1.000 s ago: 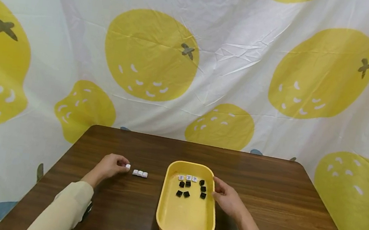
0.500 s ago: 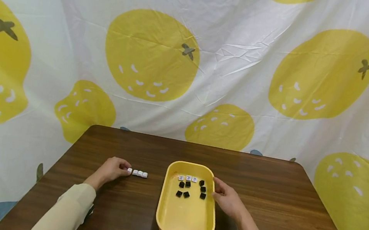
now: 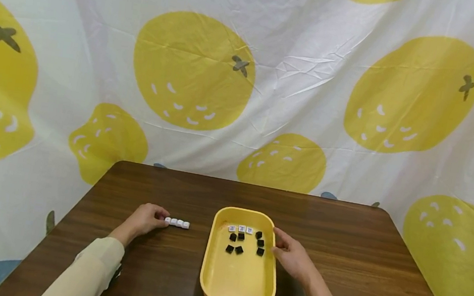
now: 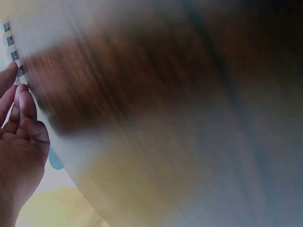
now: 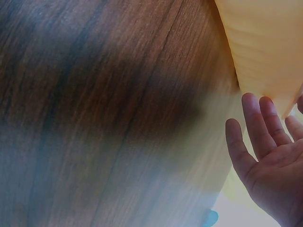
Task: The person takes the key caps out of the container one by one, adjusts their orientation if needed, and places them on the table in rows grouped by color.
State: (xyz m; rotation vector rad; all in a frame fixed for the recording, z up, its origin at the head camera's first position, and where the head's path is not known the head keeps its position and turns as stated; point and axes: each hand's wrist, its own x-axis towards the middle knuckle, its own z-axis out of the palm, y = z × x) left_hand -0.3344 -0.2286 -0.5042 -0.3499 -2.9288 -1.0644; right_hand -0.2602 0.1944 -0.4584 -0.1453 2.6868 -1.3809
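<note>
Four-sided small white cubes (image 3: 179,223) stand side by side in a short row on the table, left of the yellow tray (image 3: 236,295). My left hand (image 3: 144,218) pinches the cube at the row's left end between thumb and fingertips; the other fingers are loosely bent. The left wrist view catches the white cubes (image 4: 14,56) at its far left edge, right by the fingertips. My right hand (image 3: 294,259) holds the tray's right side, with the thumb at the rim and fingers against the outer wall (image 5: 265,52).
Inside the tray, three white pieces (image 3: 242,229) with dark printed faces lie in a row. Several black cubes (image 3: 239,250) are scattered below and to the right of them. The brown wooden table (image 3: 343,232) ends at a lemon-print cloth (image 3: 297,101) behind.
My left hand has moved slightly right and toward me, bringing its white cube from apart to the left end of the row. The right hand and tray have stayed put.
</note>
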